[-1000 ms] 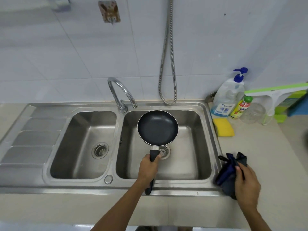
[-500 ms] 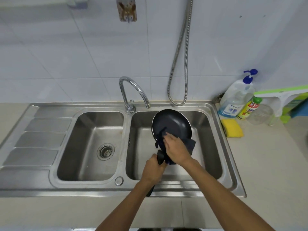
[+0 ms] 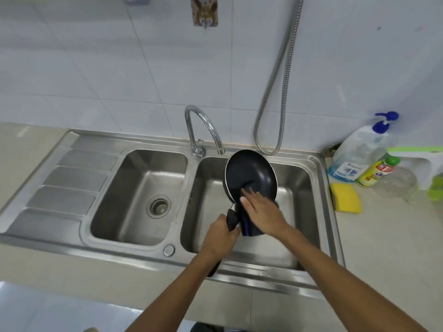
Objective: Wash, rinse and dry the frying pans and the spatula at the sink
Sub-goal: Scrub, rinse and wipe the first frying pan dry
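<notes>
A black round non-stick frying pan [image 3: 251,171] is held over the right basin of the stainless steel double sink [image 3: 311,168], tilted steeply with its inside turned toward the camera. A dark blue cloth [image 3: 247,226] is pressed against the pan's lower inside wall, at about six o'clock on the pan, by the right hand [image 3: 263,212]. That hand's fingers [image 3: 250,200] are laid out straight and flat on the cloth, not curled round it. The pan's black handle is gripped by the left hand [image 3: 220,238], whose fingers are wrapped fully round it at seven o'clock of the pan.

One second ago the cloth was still held at the table's [image 3: 383,248] edge, at four o'clock of the sink, and the pan was held nearly level. Half a second ago the cloth was already on the pan, bunched under bent fingers. The pan is now tipped further, and more of the cloth hangs below its rim beside the handle.

A chrome curved tap [image 3: 203,123] stands at eleven o'clock of the pan. A yellow rectangular sponge [image 3: 346,198] lies on the table at three o'clock.
</notes>
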A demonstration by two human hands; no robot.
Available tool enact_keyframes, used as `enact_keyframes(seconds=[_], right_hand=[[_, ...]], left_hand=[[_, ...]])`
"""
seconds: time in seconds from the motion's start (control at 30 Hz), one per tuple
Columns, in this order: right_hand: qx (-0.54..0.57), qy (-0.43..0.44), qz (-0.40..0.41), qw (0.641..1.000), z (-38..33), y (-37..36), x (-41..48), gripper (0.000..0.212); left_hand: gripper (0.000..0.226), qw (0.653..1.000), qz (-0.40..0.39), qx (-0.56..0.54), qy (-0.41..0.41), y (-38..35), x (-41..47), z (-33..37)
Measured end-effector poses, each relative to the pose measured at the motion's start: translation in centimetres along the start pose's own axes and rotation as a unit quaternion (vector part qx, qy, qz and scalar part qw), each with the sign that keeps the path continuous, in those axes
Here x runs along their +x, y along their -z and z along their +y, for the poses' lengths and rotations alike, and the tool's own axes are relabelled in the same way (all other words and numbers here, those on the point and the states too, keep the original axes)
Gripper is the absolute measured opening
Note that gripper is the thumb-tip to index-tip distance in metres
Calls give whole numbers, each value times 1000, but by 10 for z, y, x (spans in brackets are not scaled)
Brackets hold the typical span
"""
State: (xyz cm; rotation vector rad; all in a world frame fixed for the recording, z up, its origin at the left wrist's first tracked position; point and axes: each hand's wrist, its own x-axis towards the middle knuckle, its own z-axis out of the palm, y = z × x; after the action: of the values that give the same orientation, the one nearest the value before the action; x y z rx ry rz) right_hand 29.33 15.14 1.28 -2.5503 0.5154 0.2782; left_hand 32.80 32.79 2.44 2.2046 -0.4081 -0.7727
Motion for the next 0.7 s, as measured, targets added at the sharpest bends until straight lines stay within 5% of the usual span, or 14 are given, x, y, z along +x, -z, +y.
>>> enact_keyframes(seconds=[0.1,0.33,0.6,0.7], right_hand=[[117,21,-11,993,-16,-2,-8,67],[144,43,-24,988,-23,31,52,54],[-82,35,1,996,35,48,102,61],[-56,11,-33,998,47,38,85,71]], left_hand=[[20,999,-25,37,-8,-9,-1,4],[15,998,-14,60,-8,5,21,28],[21,995,2,-73,63,-19,9,35],[25,994,18,-75,78,-25,12,36]])
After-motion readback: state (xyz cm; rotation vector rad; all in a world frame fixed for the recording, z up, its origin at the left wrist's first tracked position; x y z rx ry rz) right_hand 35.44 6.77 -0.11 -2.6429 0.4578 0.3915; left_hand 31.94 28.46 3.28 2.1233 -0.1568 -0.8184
